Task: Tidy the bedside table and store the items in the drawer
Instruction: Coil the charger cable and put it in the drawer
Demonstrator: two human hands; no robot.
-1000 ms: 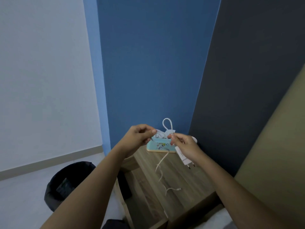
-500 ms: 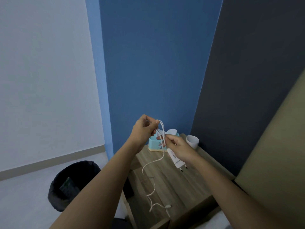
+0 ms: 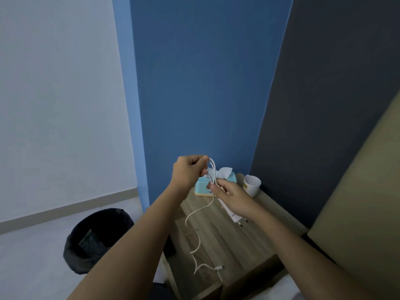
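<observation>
I am holding the cable (image 3: 213, 174) up above the table (image 3: 249, 241), left hand (image 3: 188, 173) fingers pinching its loop at the top, right hand (image 3: 233, 198) clenching the strands and the charger (image 3: 232, 215). The cable's loose end is trailing down to the table's front edge. A tissue box (image 3: 202, 187) and cup (image 3: 252, 185) are sitting at the back edge.

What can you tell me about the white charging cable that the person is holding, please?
The white charging cable is thin, smooth and flexible, plastic-coated by its look. Its upper part is gathered in loops pinched by the left hand and the right hand, which also grips the white plug adapter. The rest hangs in loose curves over the wooden bedside table, and its small connector end lies near the table's front edge.
</observation>
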